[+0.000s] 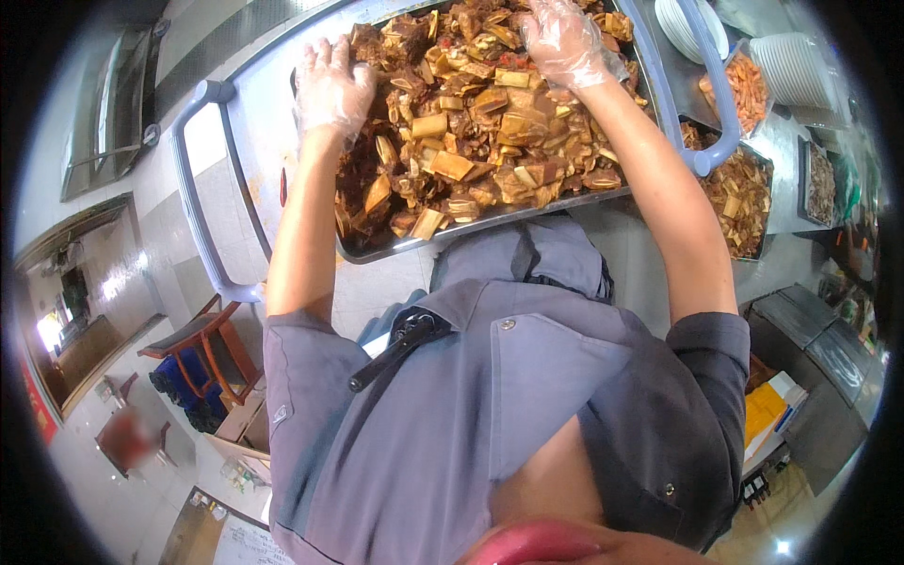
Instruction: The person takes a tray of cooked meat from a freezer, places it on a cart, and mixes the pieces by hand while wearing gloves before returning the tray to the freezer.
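A large metal tray (487, 224) before me is heaped with brown cooked meat (522, 127) on bone, with pale bone ends showing. My left hand (332, 88), in a clear plastic glove, lies at the tray's left side with its fingers spread against the meat. Towards the far right of the tray, my right hand (565, 46) rests on the heap in a similar glove. Its fingertips bend down at the picture's top edge, and whether they grip a piece is hidden.
Under the tray is a cart (258, 134) with a ribbed left handle (191, 191) and a right handle (717, 78). Another meat tray (741, 198), a bag of orange food pieces (741, 88) and stacked white plates (791, 70) stand at right. A wooden chair (219, 346) is at left.
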Demonstrator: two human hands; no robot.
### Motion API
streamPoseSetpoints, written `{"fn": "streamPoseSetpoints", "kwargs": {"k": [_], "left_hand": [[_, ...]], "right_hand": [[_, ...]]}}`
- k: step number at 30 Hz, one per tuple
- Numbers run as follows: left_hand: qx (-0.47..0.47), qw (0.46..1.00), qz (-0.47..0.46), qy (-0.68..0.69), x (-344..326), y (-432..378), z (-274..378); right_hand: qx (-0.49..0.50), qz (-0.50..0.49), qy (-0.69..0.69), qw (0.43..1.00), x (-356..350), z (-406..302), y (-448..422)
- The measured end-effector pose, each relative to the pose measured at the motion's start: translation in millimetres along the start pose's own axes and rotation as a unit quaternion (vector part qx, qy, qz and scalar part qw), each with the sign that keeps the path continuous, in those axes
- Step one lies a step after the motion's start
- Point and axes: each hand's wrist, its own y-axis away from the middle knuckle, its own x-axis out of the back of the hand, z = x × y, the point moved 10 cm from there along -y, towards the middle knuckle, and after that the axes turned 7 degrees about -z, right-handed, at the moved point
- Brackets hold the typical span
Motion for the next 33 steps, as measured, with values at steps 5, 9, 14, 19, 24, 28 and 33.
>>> {"fn": "streamPoseSetpoints", "kwargs": {"k": [5, 9, 14, 19, 24, 28, 33], "left_hand": [[-0.034, 0.999, 0.000, 0.034, -14.6, 8.6, -21.4], [-0.128, 0.992, 0.006, 0.014, 6.8, 18.6, -7.4], [-0.164, 0.984, 0.024, 0.065, 30.2, 61.7, 0.0], [-0.138, 0.960, 0.057, 0.237, 45.6, 78.6, -4.2], [0.059, 0.785, 0.117, 0.605, 26.0, 119.3, -114.1], [0.115, 0.720, 0.096, 0.677, -12.2, 148.5, -135.8], [0.172, 0.691, 0.005, 0.702, -27.5, 147.4, -65.6]], "right_hand": [[-0.004, -0.036, -0.050, 0.998, -0.1, -7.7, -4.0], [0.131, -0.055, 0.058, 0.988, 5.7, -51.4, -22.9], [0.272, -0.123, -0.103, 0.949, -25.7, -158.2, -40.4], [0.264, -0.260, -0.002, 0.929, -73.9, -172.9, -55.4], [0.161, -0.286, -0.100, 0.939, -36.2, -148.4, -82.1], [0.249, -0.191, -0.231, 0.921, 12.8, -208.5, -58.5], [0.333, -0.304, -0.294, 0.843, -59.6, -289.3, 32.2]]}}
